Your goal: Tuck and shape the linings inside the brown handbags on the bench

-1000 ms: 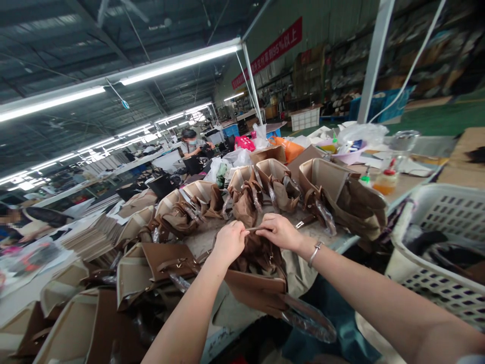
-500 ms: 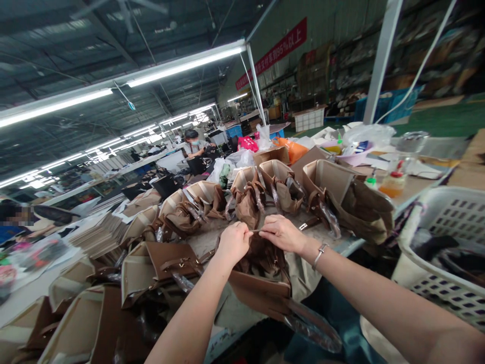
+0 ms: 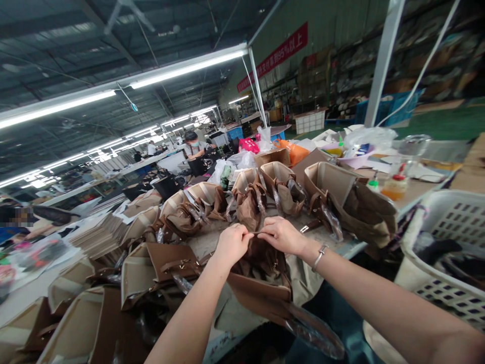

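Observation:
A brown handbag (image 3: 261, 293) lies before me at the table's front edge, its plastic-wrapped handle (image 3: 318, 331) hanging toward me. Above its opening my left hand (image 3: 234, 242) and my right hand (image 3: 282, 235) meet, fingers pinched on the bag's brown edge. Thumbs and fingertips of both hands almost touch there. The bag's dark lining shows beneath my hands, partly covered by them. Just right of my right hand rests a strap with a metal buckle (image 3: 305, 229).
Several part-made handbags (image 3: 166, 265) ring the work spot on the left and behind. At right stands a white plastic basket (image 3: 420, 263). A jar of amber liquid (image 3: 394, 187) sits at the back right. A co-worker (image 3: 194, 146) sits farther off.
Both hands keep their pinch at the bag's edge and have hardly moved. The whole view has shifted slightly.

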Demonstrator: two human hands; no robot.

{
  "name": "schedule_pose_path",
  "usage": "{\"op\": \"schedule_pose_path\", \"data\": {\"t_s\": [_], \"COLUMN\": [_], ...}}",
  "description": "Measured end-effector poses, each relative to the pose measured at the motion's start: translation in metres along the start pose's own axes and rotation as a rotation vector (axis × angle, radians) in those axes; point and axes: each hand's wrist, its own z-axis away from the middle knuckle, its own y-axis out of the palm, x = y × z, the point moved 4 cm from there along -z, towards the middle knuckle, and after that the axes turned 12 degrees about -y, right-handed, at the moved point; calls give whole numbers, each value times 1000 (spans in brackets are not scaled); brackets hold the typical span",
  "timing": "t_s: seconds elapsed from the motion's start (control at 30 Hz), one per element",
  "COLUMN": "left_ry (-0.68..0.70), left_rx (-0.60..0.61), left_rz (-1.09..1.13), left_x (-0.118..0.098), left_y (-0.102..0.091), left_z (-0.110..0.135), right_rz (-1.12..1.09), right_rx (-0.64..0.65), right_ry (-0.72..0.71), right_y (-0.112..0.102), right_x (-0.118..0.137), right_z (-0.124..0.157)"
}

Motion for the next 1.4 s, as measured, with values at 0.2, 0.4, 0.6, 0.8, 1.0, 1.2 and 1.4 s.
{"op": "schedule_pose_path", "data": {"t_s": [0.2, 0.4, 0.6, 0.8, 1.0, 1.2, 1.4], "left_ry": [67, 49, 4, -40, -53, -63, -44], "left_rx": [59, 8, -4, -1, -3, -12, -83], "left_rz": [7, -4, -90, -119, -100, -52, 298], "left_x": [18, 25, 21, 19, 21, 25, 35], "left_y": [-9, -4, -1, -2, 0, 0, -17], "left_z": [-5, -3, -3, -4, -2, -1, 12], "right_rz": [3, -39, -43, -27, 62, 186, 181], "right_rx": [-38, -40, -34, -27, 88, 235, 270], "right_ry": [22, 41, 37, 48, 2, 40, 44], "right_y": [-4, -2, 0, 0, -6, 1, 9], "right_x": [-2, -3, -3, -2, 1, 3, 3], "right_z": [3, 3, 2, 3, -1, -23, -31]}}
